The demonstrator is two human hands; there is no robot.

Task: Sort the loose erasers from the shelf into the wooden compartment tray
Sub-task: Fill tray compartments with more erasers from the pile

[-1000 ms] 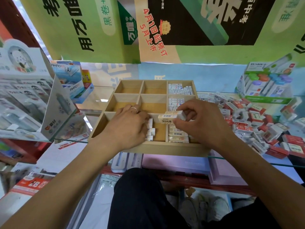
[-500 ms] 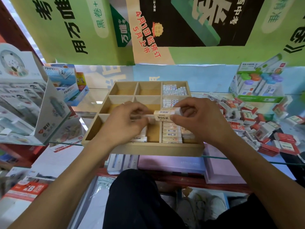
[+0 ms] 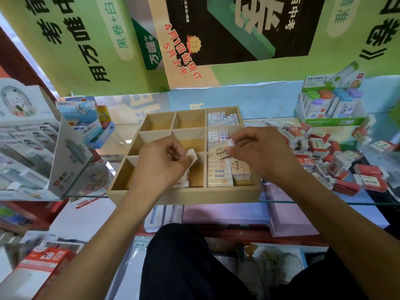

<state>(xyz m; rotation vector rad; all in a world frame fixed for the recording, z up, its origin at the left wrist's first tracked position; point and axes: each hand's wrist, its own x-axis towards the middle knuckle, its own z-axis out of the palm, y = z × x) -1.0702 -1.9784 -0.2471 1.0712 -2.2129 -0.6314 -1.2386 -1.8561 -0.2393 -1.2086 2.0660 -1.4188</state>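
Note:
The wooden compartment tray [image 3: 184, 194] stands on the glass shelf in front of me. Its right column is filled with erasers: white ones in the two far cells, beige ones [image 3: 219, 174] in the near cell. My left hand [image 3: 161, 162] hovers over the near middle cell and pinches a small white eraser [image 3: 192, 154]. Over the right column, my right hand [image 3: 263, 152] pinches a beige-sleeved eraser [image 3: 220, 151] with a white end. Several white erasers lie in the near middle cell under my left hand, mostly hidden. The loose eraser pile [image 3: 320, 154] lies to the right of the tray.
A green display box of correction tapes [image 3: 331, 105] stands behind the pile. White and blue display boxes [image 3: 43, 137] crowd the shelf's left side. The glass shelf's front edge [image 3: 324, 202] runs just before the tray. A lower shelf holds pink boxes [image 3: 227, 215].
My hands have drawn apart. The left hand rose from the near middle cell with a small white eraser. The beige eraser in my right hand has tilted.

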